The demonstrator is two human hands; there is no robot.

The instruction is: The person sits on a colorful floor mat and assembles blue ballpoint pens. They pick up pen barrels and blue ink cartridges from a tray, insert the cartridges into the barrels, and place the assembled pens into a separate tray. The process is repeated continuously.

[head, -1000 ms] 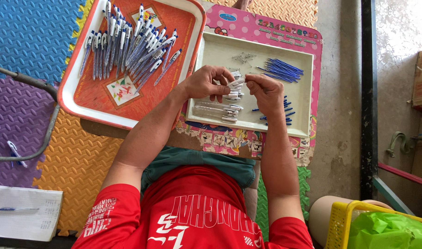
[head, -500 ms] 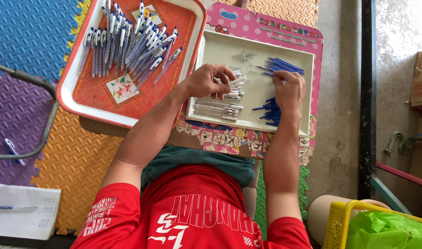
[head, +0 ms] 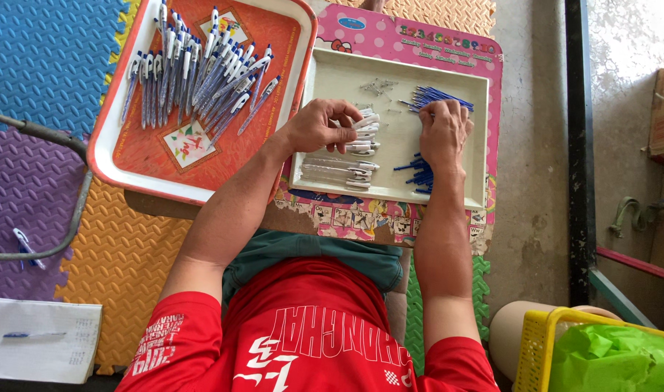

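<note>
My right hand (head: 443, 131) has just slid away from the left onto the blue refills (head: 437, 97), fingers narrowed over them; whether one is pinched I cannot tell. My left hand (head: 319, 125) curls around a white pen barrel (head: 366, 122) in the cream tray (head: 390, 67), right of the orange tray (head: 201, 156) of finished pens (head: 194, 76). Apparently I'm starting another pen.

An orange-red tray (head: 128, 156) with a white rim holds blue-and-white pens (head: 194, 76). At three o'clock from it, a cream tray (head: 332, 72) holds dark blue refills (head: 437, 98), resting on a pink polka-dot board (head: 390, 36). Foam mats (head: 49, 58) show blue, purple and orange. The shirt (head: 303, 334) is red with white lettering.
</note>
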